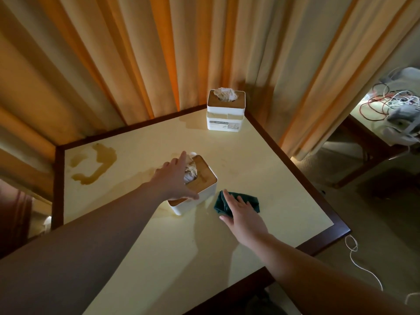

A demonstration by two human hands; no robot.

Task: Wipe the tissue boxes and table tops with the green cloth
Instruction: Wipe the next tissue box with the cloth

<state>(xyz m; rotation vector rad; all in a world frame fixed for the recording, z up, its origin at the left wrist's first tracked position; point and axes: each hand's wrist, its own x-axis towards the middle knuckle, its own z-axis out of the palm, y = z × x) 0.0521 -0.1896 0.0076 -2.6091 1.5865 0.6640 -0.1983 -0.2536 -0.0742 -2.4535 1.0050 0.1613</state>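
Observation:
A white tissue box with a wooden lid [205,178] stands near the middle of the cream table top [261,169]. My left hand [173,178] lies over its lid with straight fingers, thumb at the near edge, covering part of the tissue. Just right of the box lies the crumpled green cloth [250,202]. Flat on the cloth's near side rests my right hand [243,214], fingers straight. A second white tissue box [225,112] sits at the table's far corner, tissue sticking up from its top.
A brownish liquid stain [95,164] marks the table's left part. Dark wooden trim [302,167] edges the table. Orange-beige curtains [136,53] hang close behind. At right, another table [368,114] carries tangled cables. A white cord [354,253] trails on the floor.

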